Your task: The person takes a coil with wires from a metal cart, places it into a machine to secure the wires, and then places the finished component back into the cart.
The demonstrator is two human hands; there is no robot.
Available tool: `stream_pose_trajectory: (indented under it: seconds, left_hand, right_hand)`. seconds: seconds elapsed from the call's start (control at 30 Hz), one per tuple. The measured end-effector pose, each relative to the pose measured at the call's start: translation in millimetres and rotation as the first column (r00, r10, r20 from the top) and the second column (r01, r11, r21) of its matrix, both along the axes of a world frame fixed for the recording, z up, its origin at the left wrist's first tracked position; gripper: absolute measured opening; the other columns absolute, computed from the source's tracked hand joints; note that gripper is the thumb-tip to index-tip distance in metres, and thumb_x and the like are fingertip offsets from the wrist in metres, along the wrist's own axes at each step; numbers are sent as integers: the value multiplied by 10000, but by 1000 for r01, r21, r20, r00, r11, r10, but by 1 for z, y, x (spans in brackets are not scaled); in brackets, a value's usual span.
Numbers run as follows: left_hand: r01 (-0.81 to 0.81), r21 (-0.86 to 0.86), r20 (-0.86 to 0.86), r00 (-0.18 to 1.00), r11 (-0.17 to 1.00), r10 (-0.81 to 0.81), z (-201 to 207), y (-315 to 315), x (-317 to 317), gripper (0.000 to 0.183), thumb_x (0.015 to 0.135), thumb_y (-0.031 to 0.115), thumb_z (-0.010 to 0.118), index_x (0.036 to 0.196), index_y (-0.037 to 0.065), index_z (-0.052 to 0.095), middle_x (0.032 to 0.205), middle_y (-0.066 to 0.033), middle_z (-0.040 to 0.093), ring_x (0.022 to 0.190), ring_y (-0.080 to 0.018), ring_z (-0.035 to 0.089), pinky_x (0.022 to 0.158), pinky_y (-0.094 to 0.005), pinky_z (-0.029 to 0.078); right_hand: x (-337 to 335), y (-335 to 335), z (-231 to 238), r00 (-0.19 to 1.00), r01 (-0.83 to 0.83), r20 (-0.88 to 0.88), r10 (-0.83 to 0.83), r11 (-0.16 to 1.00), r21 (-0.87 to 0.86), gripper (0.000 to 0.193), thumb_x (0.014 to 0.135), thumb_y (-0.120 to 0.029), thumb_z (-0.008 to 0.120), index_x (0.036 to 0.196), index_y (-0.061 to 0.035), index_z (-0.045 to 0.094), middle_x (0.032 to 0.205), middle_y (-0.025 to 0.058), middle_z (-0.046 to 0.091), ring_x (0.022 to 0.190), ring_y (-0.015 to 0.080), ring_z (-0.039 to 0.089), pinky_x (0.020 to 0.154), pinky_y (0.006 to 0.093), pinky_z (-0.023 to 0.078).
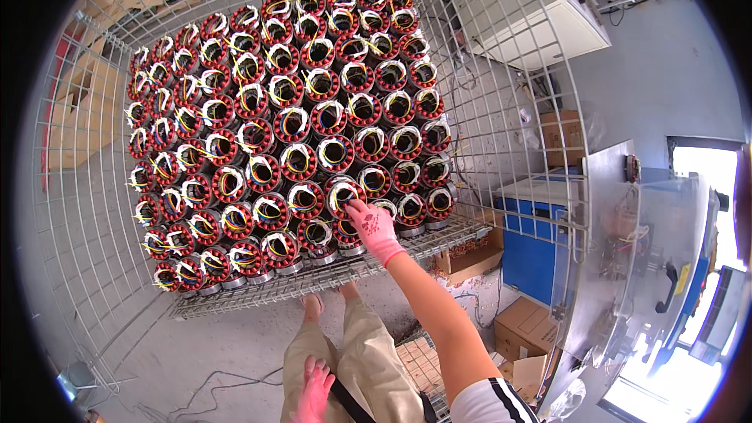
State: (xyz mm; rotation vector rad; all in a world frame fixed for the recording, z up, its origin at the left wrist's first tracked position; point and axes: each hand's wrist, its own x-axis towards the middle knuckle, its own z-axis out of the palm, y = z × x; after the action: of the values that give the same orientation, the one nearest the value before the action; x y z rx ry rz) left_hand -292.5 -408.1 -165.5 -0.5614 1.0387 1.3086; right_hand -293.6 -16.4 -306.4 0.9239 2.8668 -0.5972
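Note:
Rows of motor stators point(337, 154) stand upright, close together, in a wire mesh cage point(509, 180). Each is a ring with dark red segments round its top, white cord, and yellow, blue and other coloured wires looped in its opening. My right hand point(374, 227), in a pink glove, reaches over the cage's near edge. Its fingers grip the rim of one stator point(338, 184) near the front; the fingertips inside the ring are partly hidden. Low in front of my legs is my left hand point(316, 388), also gloved in pink, holding nothing, with its fingers apart.
The cage's near rail point(337, 272) runs between me and the stators. To the right are a blue cabinet point(529, 254), cardboard boxes point(526, 324) and a machine with a clear cover point(666, 243). Cables point(227, 376) lie on the floor at left; cardboard sheets point(86, 110) stand beyond the cage.

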Motion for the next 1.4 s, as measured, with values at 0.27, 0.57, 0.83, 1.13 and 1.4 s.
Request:
stream_pose_trajectory:
  seconds: [0.27, 0.57, 0.83, 1.13, 1.4]
  left_hand:
    - [-130, 39, 40, 991, 991, 128, -22, 9, 29, 618, 955, 347, 540, 1483, 206, 249, 1405, -11, 403, 1264, -171, 405, 1072, -360, 325]
    - [-36, -45, -5, 999, 998, 36, 6, 46, 23, 621, 983, 360, 496, 1505, 180, 211, 1460, -34, 355, 1325, -185, 353, 1113, -365, 274]
    - [175, 136, -49, 984, 975, -170, 37, 60, 7, 545, 1014, 325, 437, 1481, 107, 259, 1479, -78, 350, 1359, -229, 336, 1133, -395, 260]
    - [842, 123, -505, 509, 525, -697, 59, 111, 58, 487, 1027, 224, 422, 1441, -13, 327, 1424, -153, 433, 1326, -242, 416, 1132, -380, 298]
    - [924, -121, -929, -234, -363, -286, 52, 137, 257, 571, 980, 254, 516, 1436, -26, 319, 1496, -175, 315, 1405, -295, 269, 1158, -414, 197]
  right_hand:
    - [-12, 44, -27, 972, -237, 4, 237, 972, -2, 251, 778, -264, 682, 989, -139, 627, 1043, 3, 571, 943, 233, 583, 832, 404, 473]
    - [-18, 47, -34, 974, -203, 85, 210, 976, -82, 327, 778, -362, 709, 1001, -136, 633, 1041, 13, 582, 973, 237, 575, 839, 397, 442]
    - [13, 19, 7, 983, 53, -174, -61, 997, -51, 391, 792, -279, 693, 1149, -152, 595, 1133, 30, 592, 966, 256, 622, 789, 424, 506]
    - [401, -192, 112, -177, 926, -409, -895, -11, -377, 174, 870, -176, 643, 998, -69, 695, 949, 130, 684, 846, 230, 657, 761, 334, 515]
    - [598, -664, 43, -956, 43, -234, 178, -703, -710, 227, 904, -279, 614, 920, -55, 645, 760, 15, 620, 606, 112, 548, 548, 268, 452]
